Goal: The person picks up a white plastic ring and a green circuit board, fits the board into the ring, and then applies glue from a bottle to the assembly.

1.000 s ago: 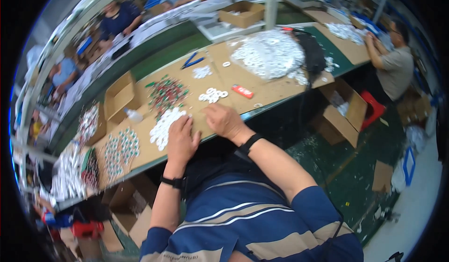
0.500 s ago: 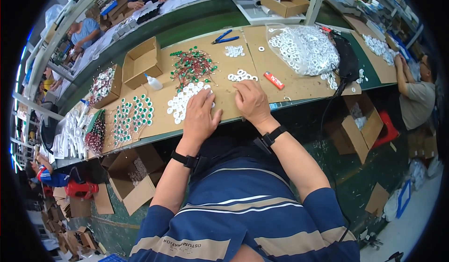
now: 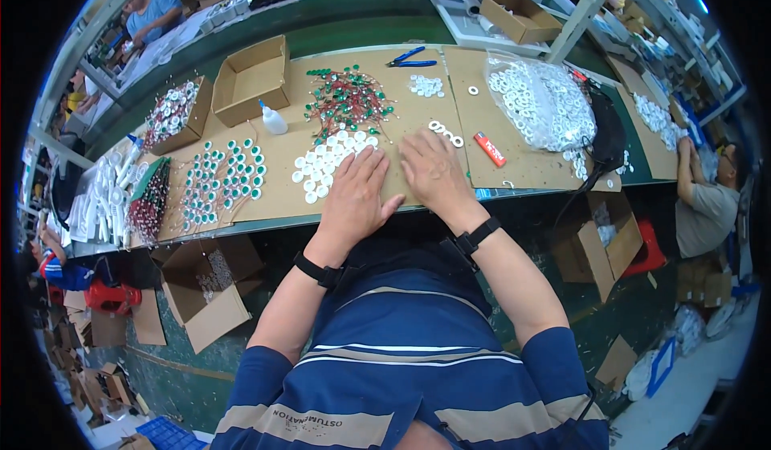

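My left hand (image 3: 359, 197) lies palm down with its fingers stretched out over the right edge of a cluster of white round caps (image 3: 315, 169) on the cardboard-covered bench. Beside it, my right hand (image 3: 438, 175) rests flat, fingers extended, against a few white rings (image 3: 456, 140); its fingertips may cover more of them. Neither hand visibly grips anything, though what lies beneath the palms is hidden. Beyond the caps is a heap of green round parts with red wires (image 3: 349, 101). Rows of white caps with green centres (image 3: 210, 177) are laid out to the left.
Behind stand an open cardboard box (image 3: 253, 81), a white squeeze bottle (image 3: 274, 121) and blue-handled cutters (image 3: 413, 58). A red lighter (image 3: 490, 150) and a clear bag of white rings (image 3: 542, 101) are on the right. Another person (image 3: 707, 201) sits at far right.
My right hand has flattened from a curled pose, and fewer white rings show beside it. My left hand stays at the caps. The whole view has shifted slightly.
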`<act>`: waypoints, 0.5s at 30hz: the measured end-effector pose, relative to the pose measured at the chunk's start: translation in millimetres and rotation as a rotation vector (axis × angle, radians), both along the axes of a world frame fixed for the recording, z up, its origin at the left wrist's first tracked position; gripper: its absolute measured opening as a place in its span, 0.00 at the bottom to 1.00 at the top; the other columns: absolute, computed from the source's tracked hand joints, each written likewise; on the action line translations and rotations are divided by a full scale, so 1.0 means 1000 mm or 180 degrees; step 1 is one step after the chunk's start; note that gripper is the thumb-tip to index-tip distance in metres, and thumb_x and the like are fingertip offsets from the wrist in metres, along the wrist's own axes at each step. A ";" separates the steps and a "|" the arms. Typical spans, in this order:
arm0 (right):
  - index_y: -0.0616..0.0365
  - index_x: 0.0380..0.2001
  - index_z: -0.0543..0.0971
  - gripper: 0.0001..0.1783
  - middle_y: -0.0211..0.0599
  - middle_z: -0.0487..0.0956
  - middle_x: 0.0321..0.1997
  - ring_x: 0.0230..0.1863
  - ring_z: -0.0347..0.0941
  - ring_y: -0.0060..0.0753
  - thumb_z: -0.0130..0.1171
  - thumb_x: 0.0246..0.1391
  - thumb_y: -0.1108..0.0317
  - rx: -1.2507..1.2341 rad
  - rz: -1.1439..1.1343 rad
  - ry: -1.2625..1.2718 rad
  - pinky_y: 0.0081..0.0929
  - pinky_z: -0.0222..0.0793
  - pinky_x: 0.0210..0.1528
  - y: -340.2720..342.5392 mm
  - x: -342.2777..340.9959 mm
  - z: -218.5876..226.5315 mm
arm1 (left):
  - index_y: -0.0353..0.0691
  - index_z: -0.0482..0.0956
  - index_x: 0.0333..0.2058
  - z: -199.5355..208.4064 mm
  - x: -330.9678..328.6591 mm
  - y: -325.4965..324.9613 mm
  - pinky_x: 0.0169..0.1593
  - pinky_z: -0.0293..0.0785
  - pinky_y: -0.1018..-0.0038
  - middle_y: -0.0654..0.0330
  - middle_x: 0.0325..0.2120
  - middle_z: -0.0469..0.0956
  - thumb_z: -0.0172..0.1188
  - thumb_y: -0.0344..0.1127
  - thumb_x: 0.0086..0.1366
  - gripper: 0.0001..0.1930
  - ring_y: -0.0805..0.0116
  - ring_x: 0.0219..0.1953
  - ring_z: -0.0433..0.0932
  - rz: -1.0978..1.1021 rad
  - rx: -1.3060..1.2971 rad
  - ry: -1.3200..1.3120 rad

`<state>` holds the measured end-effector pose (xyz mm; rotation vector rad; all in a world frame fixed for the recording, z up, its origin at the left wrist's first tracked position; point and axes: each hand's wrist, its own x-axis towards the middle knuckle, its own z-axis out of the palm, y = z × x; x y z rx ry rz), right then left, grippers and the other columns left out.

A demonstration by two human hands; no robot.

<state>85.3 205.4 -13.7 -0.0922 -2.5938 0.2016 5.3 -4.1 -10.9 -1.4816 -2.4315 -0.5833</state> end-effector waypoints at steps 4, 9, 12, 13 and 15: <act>0.57 0.61 0.87 0.21 0.42 0.88 0.63 0.70 0.80 0.51 0.71 0.65 0.70 -0.0366 0.0405 0.0122 0.51 0.72 0.75 0.005 0.011 -0.004 | 0.32 0.83 0.68 0.006 -0.002 0.004 0.85 0.59 0.49 0.50 0.72 0.80 0.75 0.54 0.70 0.37 0.51 0.81 0.71 -0.0016 0.0083 -0.0015; 0.59 0.58 0.89 0.22 0.45 0.91 0.55 0.61 0.85 0.53 0.74 0.60 0.76 -0.0743 0.0366 0.0325 0.46 0.79 0.66 0.006 0.007 0.002 | 0.35 0.83 0.68 0.003 -0.002 0.004 0.84 0.60 0.48 0.51 0.70 0.81 0.78 0.47 0.68 0.34 0.50 0.80 0.71 -0.0083 0.0259 0.0049; 0.60 0.58 0.89 0.22 0.46 0.91 0.54 0.58 0.86 0.54 0.73 0.61 0.76 -0.0809 0.0366 0.0449 0.47 0.80 0.63 0.003 0.009 0.002 | 0.36 0.84 0.67 0.007 0.001 0.013 0.84 0.60 0.48 0.52 0.70 0.81 0.77 0.46 0.69 0.33 0.50 0.80 0.71 -0.0186 0.0350 0.0023; 0.59 0.59 0.89 0.21 0.45 0.91 0.54 0.57 0.85 0.53 0.72 0.61 0.76 -0.0857 0.0314 0.0423 0.47 0.79 0.64 0.005 0.010 0.001 | 0.36 0.84 0.67 0.009 0.002 0.020 0.84 0.60 0.48 0.52 0.70 0.81 0.77 0.46 0.69 0.32 0.50 0.80 0.71 -0.0288 0.0405 -0.0006; 0.58 0.59 0.89 0.21 0.42 0.91 0.53 0.57 0.84 0.50 0.69 0.62 0.77 -0.0949 0.0208 0.0373 0.46 0.77 0.64 0.007 0.010 -0.001 | 0.37 0.84 0.67 0.010 0.004 0.025 0.84 0.60 0.48 0.53 0.70 0.81 0.76 0.46 0.70 0.31 0.51 0.80 0.72 -0.0364 0.0489 -0.0035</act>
